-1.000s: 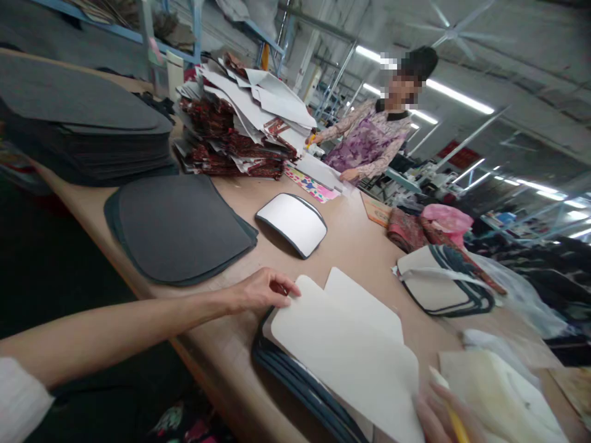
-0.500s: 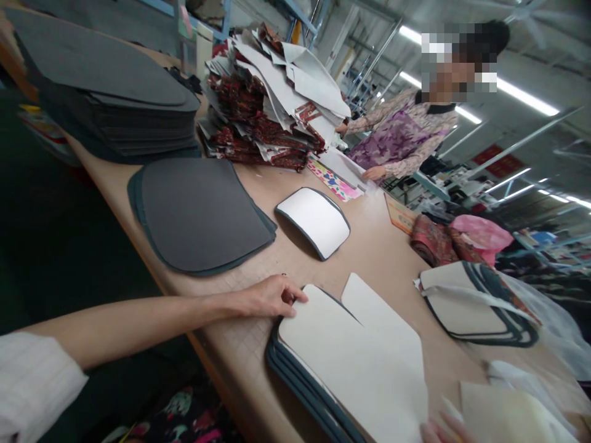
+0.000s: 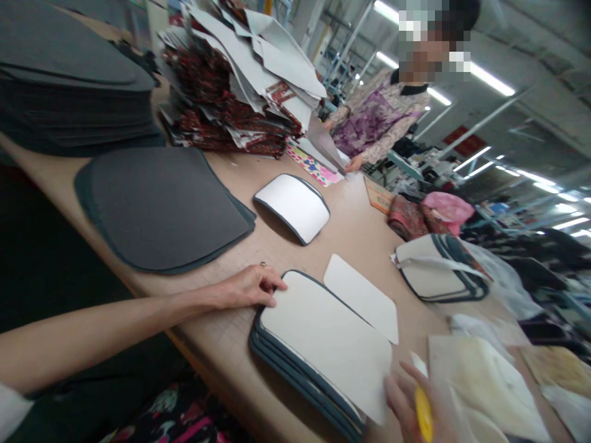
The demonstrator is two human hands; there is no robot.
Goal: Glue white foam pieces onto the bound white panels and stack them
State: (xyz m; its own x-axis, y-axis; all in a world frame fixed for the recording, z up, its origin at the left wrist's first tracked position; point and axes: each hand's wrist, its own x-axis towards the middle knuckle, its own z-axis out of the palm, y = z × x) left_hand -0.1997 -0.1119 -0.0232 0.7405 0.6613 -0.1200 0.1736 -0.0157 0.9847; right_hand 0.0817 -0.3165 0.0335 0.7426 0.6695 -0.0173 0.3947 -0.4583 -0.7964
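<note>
Your left hand: thumb and forefinger rest on the far left corner of the top cream panel (image 3: 323,338); whether this hand (image 3: 249,287) pinches it or only presses, you cannot tell.
Your right hand: closed round a yellow-handled tool (image 3: 423,415) with a pale tip; this hand (image 3: 402,401) is blurred, its fingertips at the panel's right end, contact unclear.
Cream panel: lying flat on your stack of dark-edged panels (image 3: 295,373), near the table (image 3: 234,177) edge closest to you.
Loose cream panel: another piece (image 3: 362,298) lies just beyond your stack.
Curved piece: white-faced, dark-rimmed (image 3: 293,206), arched on the table ahead.
Dark panels: a low pile (image 3: 161,209) to your left, a taller pile (image 3: 78,111) behind it.
Strapped bundle: cream and dark panels (image 3: 429,267) to your right, a white strip across them.
Far side: a heap of white and red-patterned sheets (image 3: 244,92); beside it, a co-worker (image 3: 378,117) handles a sheet.
</note>
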